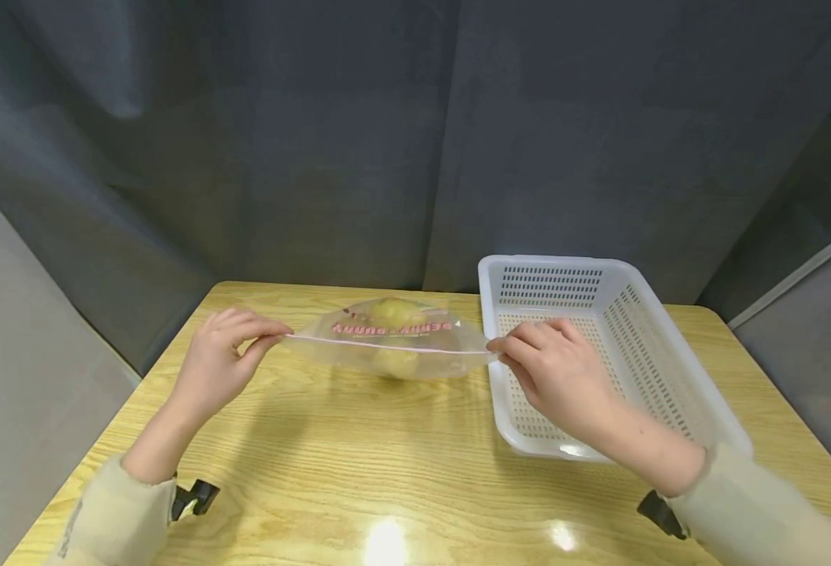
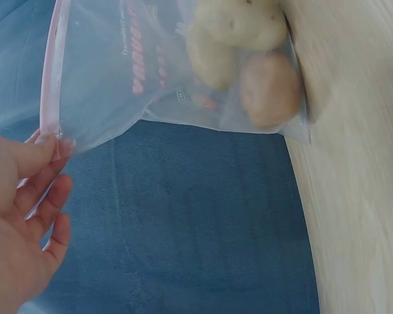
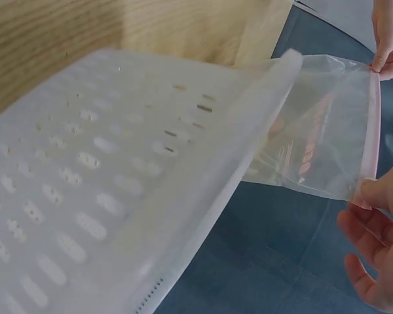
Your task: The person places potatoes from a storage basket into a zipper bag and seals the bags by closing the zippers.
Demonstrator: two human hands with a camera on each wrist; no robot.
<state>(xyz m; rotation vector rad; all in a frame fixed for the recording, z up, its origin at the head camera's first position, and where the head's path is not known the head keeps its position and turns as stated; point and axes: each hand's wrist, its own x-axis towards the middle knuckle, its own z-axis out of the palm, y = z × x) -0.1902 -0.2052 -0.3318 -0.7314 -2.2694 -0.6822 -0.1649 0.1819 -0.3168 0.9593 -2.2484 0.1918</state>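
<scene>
A clear zip bag [image 1: 450, 363] with pink lettering and a pink zip strip is stretched between both hands, its top edge uppermost. My left hand [image 1: 220, 358] pinches the left top corner between thumb and fingertips. At the opposite corner, my right hand [image 1: 564, 373] pinches the strip's end. Pale potatoes [image 2: 239, 26] sit low in the bag, along with a browner round one [image 2: 270, 89]. In the left wrist view the bag's bottom is right at the wooden table.
A white slotted plastic basket [image 1: 677, 354] stands on the right of the wooden table [image 1: 358, 448], close beside the bag and under my right hand. A dark curtain [image 1: 330, 141] hangs behind the table's far edge.
</scene>
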